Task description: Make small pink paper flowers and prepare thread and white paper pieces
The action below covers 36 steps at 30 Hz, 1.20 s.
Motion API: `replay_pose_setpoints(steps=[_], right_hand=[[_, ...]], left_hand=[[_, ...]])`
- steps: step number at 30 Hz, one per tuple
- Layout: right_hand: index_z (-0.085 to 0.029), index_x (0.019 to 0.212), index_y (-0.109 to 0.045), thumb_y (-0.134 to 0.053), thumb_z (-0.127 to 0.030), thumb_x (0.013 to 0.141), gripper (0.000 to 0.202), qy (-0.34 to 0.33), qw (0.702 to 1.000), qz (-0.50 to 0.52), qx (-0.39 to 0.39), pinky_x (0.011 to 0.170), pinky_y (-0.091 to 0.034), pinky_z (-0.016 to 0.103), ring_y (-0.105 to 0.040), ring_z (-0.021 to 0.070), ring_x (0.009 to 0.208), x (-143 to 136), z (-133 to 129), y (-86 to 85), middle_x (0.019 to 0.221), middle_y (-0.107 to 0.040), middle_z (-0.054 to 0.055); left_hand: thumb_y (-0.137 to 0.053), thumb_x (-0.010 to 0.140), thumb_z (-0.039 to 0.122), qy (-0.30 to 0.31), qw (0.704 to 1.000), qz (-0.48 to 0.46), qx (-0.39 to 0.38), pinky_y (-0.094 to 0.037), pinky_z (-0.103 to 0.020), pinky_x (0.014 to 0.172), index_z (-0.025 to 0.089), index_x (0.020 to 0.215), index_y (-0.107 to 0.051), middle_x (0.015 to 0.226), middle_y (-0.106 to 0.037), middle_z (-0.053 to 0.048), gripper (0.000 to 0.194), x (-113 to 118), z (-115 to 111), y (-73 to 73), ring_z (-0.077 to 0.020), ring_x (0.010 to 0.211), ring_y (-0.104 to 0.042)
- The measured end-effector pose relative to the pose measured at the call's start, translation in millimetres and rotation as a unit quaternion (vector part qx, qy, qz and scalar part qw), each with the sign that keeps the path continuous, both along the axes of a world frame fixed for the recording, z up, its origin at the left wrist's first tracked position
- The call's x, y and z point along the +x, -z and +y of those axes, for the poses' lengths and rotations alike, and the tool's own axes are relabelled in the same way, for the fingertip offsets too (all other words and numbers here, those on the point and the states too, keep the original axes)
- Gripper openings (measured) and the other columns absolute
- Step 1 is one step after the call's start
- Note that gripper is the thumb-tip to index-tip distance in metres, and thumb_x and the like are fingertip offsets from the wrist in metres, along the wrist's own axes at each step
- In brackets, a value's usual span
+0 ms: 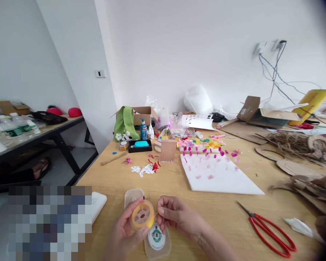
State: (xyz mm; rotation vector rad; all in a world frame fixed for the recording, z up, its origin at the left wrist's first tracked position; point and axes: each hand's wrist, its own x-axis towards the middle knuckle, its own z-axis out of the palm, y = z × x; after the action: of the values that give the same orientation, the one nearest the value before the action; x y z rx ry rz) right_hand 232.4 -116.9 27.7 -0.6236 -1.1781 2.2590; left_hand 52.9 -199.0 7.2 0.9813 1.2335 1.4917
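My left hand (129, 226) grips a spool of yellow-orange thread (142, 214) by its rim, its flat face turned toward me. Close on its right, the fingertips of my right hand (174, 214) pinch the loose yellow thread end (155, 214), drawn a short way off the spool. Below the hands lies a clear plastic case with a round white label (157, 237). Another translucent case part (133, 195) shows behind the spool, partly covered by my left hand.
Red-handled scissors (271, 232) lie at right, points toward the middle. A white foam board (220, 177) bears pink petals. White and red small pieces (146, 168) lie ahead, near a wooden block (168, 150). Cardboard and twine (299, 148) crowd the right side; a white device (97, 204) sits left.
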Motion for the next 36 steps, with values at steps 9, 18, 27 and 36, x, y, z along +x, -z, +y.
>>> replay_pose_setpoints(steps=[9,18,27,36], right_hand=[[-0.011,0.088,-0.056,-0.07,-0.049,0.079,0.041,-0.017,0.999,0.024,-0.01,0.054,-0.049,0.025,-0.066,0.0143,0.056,-1,-1,-4.8,0.069,-0.069,0.008],[-0.016,0.09,-0.059,-0.068,-0.059,0.075,0.047,0.113,0.992,-0.037,0.033,0.054,-0.052,0.025,-0.065,0.012,0.065,-1,1,-6.7,0.1,-0.059,0.004],[-0.015,0.109,-0.058,-0.059,-0.059,0.082,0.052,0.008,0.999,-0.015,0.029,0.031,-0.039,0.017,-0.058,0.0078,0.04,1,-3,-10.5,0.099,-0.067,0.01],[-0.008,0.087,-0.062,-0.069,-0.059,0.073,0.054,-0.054,0.993,-0.056,0.089,0.049,-0.049,0.022,-0.06,0.011,0.051,1,-3,-6.4,0.065,-0.064,0.004]], left_hand=[[-0.083,0.058,0.042,-0.025,0.999,-0.024,0.003,-0.054,-0.04,0.091,0.019,0.111,-0.067,0.114,-0.07,-0.014,0.06,1,2,0.8,-0.0307,0.106,-0.065],[-0.082,0.057,0.043,-0.04,0.999,-0.019,-0.012,-0.054,-0.039,0.092,0.022,0.111,-0.067,0.116,-0.07,-0.012,0.06,3,-2,-3.3,-0.0305,0.11,-0.063],[-0.069,0.063,0.015,-0.003,0.954,0.273,0.12,-0.047,-0.043,0.1,0.029,0.119,-0.064,0.124,-0.063,-0.007,0.058,7,-9,-13.7,-0.0304,0.117,-0.056],[-0.071,0.067,0.017,-0.013,0.933,0.335,0.128,-0.05,-0.041,0.098,0.03,0.124,-0.06,0.123,-0.064,-0.007,0.06,0,-10,-21.0,-0.0302,0.116,-0.058]])
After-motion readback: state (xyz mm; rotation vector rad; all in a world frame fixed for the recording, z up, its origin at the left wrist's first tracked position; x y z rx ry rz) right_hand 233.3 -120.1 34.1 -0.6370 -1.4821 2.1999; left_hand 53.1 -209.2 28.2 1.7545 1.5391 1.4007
